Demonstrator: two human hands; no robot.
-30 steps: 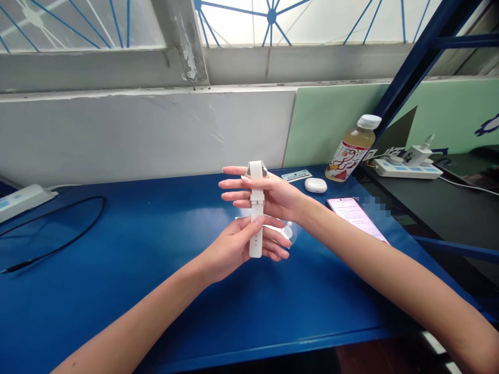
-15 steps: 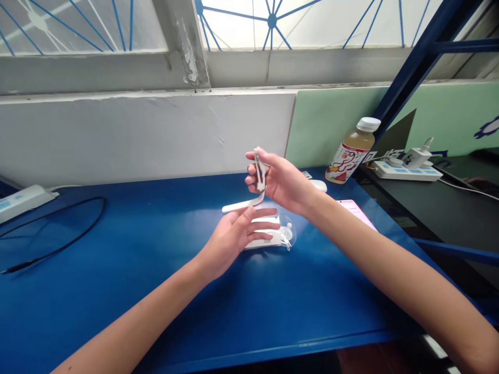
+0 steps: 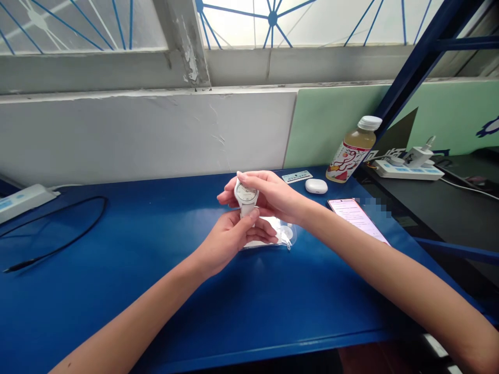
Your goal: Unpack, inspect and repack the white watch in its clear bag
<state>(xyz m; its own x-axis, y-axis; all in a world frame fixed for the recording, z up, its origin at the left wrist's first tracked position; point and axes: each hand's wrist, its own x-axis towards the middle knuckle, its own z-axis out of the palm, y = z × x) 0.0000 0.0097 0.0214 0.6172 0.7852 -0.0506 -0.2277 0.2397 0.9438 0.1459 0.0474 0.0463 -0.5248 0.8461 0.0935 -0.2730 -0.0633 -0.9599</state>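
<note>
A white wristwatch [image 3: 246, 192] with a round dial is held up between my two hands, its face turned toward me. My right hand [image 3: 273, 193] grips the watch case from the right, thumb at the top of the rim. Lower down, my left hand [image 3: 234, 236] pinches the white strap below the dial between thumb and fingers. Behind and beneath my left fingers lies a clear pouch [image 3: 287, 235] with something white in it, partly hidden by the hand.
On the blue table [image 3: 117, 296], a white earbud case [image 3: 316, 186], a card [image 3: 297, 176], a phone [image 3: 356, 218] and a drink bottle [image 3: 353, 150] stand or lie at right. A black cable [image 3: 70, 250] and power strip [image 3: 27, 200] are at left; another power strip [image 3: 407, 170] is far right.
The watch has turned so its dial faces me, and my right hand has moved down and left. My left fingers have closed on the strap.
</note>
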